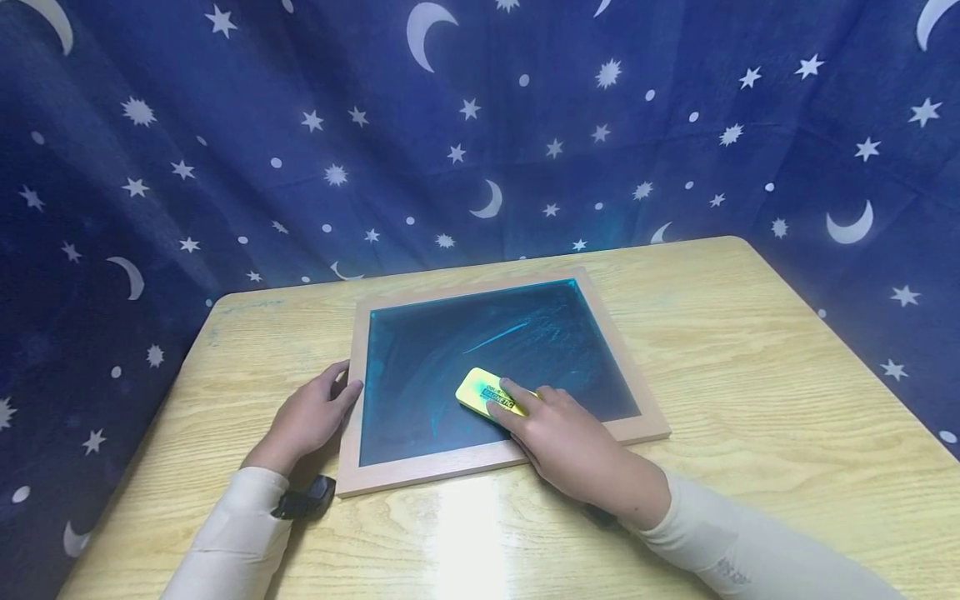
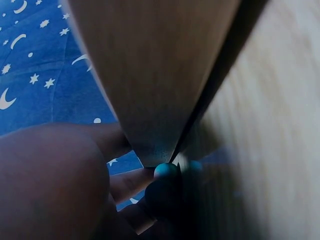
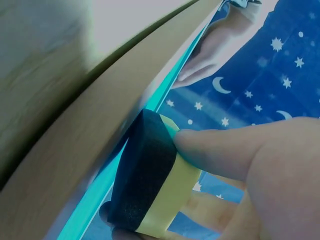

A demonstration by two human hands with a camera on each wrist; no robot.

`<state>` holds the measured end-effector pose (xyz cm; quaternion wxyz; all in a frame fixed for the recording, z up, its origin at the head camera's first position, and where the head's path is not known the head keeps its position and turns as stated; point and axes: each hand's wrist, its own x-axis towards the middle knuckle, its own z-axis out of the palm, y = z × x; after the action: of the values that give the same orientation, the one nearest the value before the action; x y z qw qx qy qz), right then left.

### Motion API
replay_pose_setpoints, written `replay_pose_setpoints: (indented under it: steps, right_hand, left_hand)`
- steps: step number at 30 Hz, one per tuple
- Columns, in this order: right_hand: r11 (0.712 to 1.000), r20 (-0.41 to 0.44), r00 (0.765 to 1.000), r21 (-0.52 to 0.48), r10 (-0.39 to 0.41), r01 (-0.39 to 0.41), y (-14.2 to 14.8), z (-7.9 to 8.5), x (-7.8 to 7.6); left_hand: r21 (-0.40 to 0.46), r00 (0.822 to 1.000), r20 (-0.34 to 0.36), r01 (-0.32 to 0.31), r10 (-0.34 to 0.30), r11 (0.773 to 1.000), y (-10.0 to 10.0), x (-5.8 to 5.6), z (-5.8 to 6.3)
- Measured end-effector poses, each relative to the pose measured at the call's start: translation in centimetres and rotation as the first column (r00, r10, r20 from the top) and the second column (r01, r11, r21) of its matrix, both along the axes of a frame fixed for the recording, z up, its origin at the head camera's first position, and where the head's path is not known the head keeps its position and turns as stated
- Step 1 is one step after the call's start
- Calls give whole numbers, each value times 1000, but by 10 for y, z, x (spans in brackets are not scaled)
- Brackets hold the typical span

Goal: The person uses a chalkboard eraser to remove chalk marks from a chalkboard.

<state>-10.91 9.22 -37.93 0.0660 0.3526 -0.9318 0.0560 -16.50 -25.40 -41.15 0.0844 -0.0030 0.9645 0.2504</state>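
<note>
Right hand (image 1: 581, 446) grips yellow magnetic eraser (image 1: 475, 390) at lower middle of blackboard (image 1: 412, 350), which lies on bench (image 1: 750, 375). Left hand (image 1: 309, 415), fingers loose, touches wooden frame (image 1: 350, 437). Wiping looks well along; chalk streak (image 1: 497, 337), faint smears (image 1: 561, 325) remain.

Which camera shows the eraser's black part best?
The right wrist view: the eraser is up close, with its black side facing the camera. The head view shows mainly its yellow top and lettering; the left wrist view shows none of it.
</note>
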Motion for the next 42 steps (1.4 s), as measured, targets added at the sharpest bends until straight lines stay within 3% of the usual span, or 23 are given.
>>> replay_pose_setpoints:
  steps: [14,30,42]
  right_hand:
    - [1000,35,999,-25,4,-3,-4,0,4]
    - [996,55,998,-85,39,-34,1,1,-4]
    - [996,111,991,-59,74,-68,8,7,-17]
  left_hand:
    - [-3,1000,-11,-6,6,1000,-2,0,1]
    - [-3,1000,-18,1,-1,1000,-4,2,2]
    - [16,1000,0,-1,1,1000,-1,1,1]
